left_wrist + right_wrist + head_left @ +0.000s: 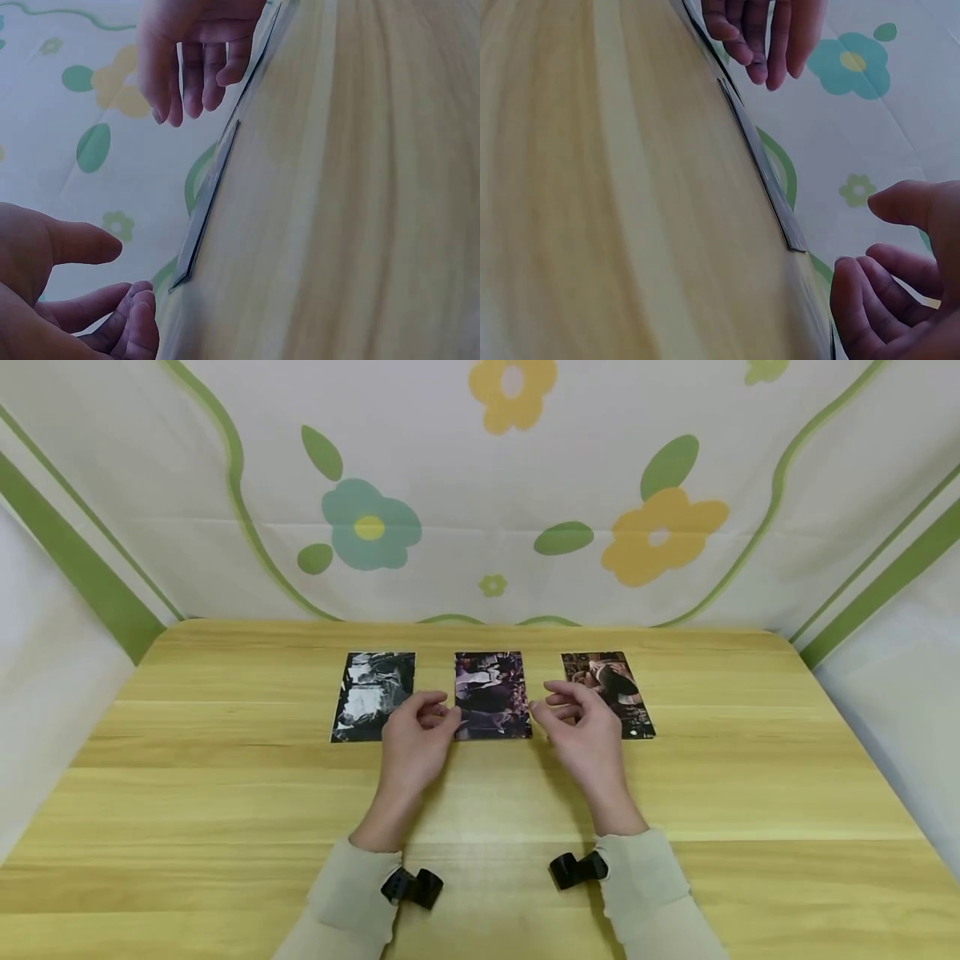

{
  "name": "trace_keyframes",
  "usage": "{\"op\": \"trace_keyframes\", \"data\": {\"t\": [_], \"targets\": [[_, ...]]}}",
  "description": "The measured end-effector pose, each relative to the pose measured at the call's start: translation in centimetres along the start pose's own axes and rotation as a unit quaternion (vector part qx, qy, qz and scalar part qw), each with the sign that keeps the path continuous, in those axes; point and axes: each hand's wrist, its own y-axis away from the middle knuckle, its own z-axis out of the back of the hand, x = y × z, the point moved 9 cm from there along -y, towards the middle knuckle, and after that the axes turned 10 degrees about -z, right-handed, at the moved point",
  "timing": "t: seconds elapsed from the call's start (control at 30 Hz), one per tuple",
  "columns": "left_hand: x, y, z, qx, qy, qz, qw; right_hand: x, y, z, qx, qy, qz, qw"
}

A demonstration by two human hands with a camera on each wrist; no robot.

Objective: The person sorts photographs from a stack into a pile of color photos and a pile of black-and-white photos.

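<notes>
Three photo cards lay flat in a row on the wooden table (225,793). The middle card (491,695) was a dark print with purple and pale patches, glossy, its long side running away from the person. It sat between the two hands, just beyond their fingertips. In the wrist views it showed only as a thin dark edge against the wood.

The left hand (415,739) hovered at the card's near left corner, fingers loosely curled and thumb apart from them, holding nothing; whether a fingertip touched the card's edge could not be told. The right hand (585,731) hung at the near right corner in the same relaxed way, fingers slightly bent and spread, gripping nothing.

A black-and-white card (372,696) lay just outside the left hand, partly covered by its knuckles. A brownish card (609,692) lay just outside the right hand, behind its fingers. A flower-patterned cloth (480,485) rose beyond the cards.
</notes>
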Motion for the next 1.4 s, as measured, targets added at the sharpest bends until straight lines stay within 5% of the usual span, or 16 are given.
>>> {"op": "trace_keyframes", "data": {"t": [0.57,1.4], "targets": [[1.0,0.5,-0.6,0.017,0.003,0.006,0.9998,-0.8,0.2,-1.3,0.012,0.006,-0.027,1.0],[0.4,-0.2,-1.8,0.048,-0.062,-0.04,0.9961,-0.2,0.0,-2.3,0.01,0.083,0.022,0.996]]}}
